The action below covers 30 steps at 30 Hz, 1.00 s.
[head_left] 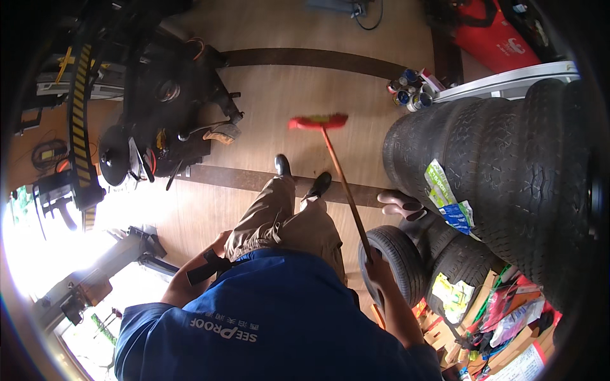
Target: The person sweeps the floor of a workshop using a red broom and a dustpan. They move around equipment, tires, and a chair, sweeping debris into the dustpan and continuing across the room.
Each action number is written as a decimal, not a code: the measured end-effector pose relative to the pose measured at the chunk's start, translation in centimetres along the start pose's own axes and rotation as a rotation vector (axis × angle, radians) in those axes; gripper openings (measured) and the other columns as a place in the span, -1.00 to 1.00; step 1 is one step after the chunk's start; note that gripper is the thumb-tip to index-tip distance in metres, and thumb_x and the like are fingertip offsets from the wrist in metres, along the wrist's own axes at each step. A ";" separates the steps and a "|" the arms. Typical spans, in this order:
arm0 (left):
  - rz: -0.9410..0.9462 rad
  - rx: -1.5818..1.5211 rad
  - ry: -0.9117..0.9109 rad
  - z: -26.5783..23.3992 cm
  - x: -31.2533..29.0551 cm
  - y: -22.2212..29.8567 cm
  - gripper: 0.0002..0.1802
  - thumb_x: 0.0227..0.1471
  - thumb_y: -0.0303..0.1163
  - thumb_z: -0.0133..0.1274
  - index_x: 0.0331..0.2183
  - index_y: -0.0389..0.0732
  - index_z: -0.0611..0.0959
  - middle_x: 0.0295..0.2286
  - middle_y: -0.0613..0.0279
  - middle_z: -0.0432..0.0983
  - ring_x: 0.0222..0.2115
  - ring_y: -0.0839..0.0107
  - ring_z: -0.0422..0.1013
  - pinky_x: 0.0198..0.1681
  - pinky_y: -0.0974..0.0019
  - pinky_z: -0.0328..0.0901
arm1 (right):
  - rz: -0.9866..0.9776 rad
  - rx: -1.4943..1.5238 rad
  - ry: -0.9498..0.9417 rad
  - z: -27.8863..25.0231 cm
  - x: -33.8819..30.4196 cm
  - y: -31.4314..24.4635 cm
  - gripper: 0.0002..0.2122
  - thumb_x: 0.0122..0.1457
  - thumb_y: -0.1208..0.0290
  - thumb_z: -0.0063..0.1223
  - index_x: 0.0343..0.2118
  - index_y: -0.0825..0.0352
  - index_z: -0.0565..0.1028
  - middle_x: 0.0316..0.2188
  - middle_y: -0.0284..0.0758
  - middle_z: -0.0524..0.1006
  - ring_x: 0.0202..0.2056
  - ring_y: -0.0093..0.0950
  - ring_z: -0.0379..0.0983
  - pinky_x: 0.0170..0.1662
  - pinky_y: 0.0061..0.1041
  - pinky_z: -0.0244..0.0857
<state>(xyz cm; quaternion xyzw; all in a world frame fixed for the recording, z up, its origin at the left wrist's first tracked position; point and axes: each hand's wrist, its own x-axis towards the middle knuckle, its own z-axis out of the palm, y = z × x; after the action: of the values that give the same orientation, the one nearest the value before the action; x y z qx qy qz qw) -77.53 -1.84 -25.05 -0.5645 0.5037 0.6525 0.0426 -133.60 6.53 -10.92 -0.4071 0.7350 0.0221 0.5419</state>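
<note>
One camera only, worn on the person's head and facing almost straight down the body to the wooden floor (286,89). It sits closest to the blue shirt (273,317), which fills the lower middle of the view; beyond the shirt the knees and black shoes (283,165) appear far below. The fisheye lens bends everything toward a dark round rim. The stacked tyres (502,171) rise right of the shirt, dark machinery (165,108) sits up and left of it.

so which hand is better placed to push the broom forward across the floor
Right. The right hand already grips the broom handle, its red head resting on the wooden floor ahead of the shoes. The left hand sits back by the thigh, off the handle.
</note>
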 end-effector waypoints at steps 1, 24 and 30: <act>-0.118 -0.152 0.043 -0.7 0.6 -3.2 -0.74 0.01 -0.27 0.01 -0.31 -0.23 0.61 -0.41 0.19 0.55 -0.39 0.38 0.47 -0.31 0.31 0.36 | -0.031 -0.091 -0.007 1.0 3.7 -0.2 -0.48 0.08 0.36 -0.10 0.15 0.16 0.13 -0.23 0.10 0.45 -0.16 0.01 0.38 -0.14 -0.13 0.30; -0.455 0.367 0.024 2.8 -5.6 -16.5 -0.67 -0.02 -0.09 -0.03 -0.34 -0.11 0.64 -0.34 0.09 0.55 -0.27 0.18 0.46 -0.20 0.16 0.33 | -0.019 -0.350 -0.156 6.9 -8.2 -0.6 -0.45 0.09 0.32 -0.10 0.16 0.19 0.08 -0.46 0.06 0.49 -0.34 -0.02 0.46 -0.26 -0.09 0.29; -0.500 -0.073 0.198 2.5 -6.9 -13.9 -0.65 0.00 -0.13 0.01 -0.24 -0.16 0.62 -0.34 0.05 0.56 -0.29 0.18 0.49 -0.22 0.22 0.36 | -0.020 -0.015 0.016 5.2 1.9 -3.8 -0.55 0.13 0.27 -0.16 0.11 0.17 0.22 -0.26 0.10 0.45 -0.16 -0.02 0.39 -0.18 -0.18 0.30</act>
<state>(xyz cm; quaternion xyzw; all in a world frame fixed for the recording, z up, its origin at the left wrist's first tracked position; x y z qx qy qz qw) -68.08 10.22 -28.54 -0.7335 0.3266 0.5812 0.1325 -127.31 5.33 -13.06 -0.4185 0.7349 0.0190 0.5333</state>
